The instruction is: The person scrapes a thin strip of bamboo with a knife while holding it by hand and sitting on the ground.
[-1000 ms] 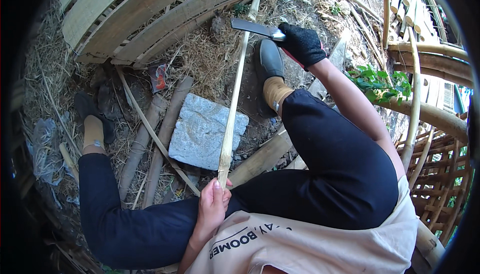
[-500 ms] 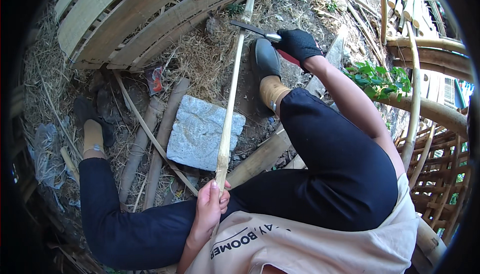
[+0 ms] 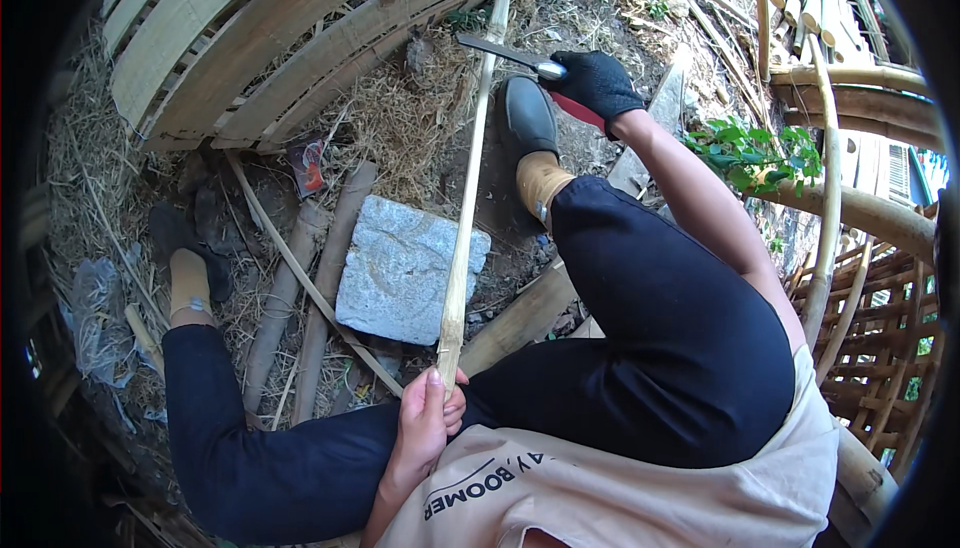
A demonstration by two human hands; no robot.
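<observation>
The grip of the left hand (image 3: pixel 425 418) is closed round the strip (image 3: pixel 468 218), which runs over the stone (image 3: pixel 400 268), and the right hand (image 3: pixel 597 88) holds the knife (image 3: pixel 512 54), whose strokes should probably be light and flat.

A person's bare left hand (image 3: pixel 424 420) grips close to the torso (image 3: pixel 650 488), thumb (image 3: pixel 433 390) pointing forward and fingers (image 3: pixel 456 406) curled, while the gloved right hand (image 3: pixel 598 86) clenches far ahead at the end of an outstretched right arm (image 3: pixel 690 173).
</observation>
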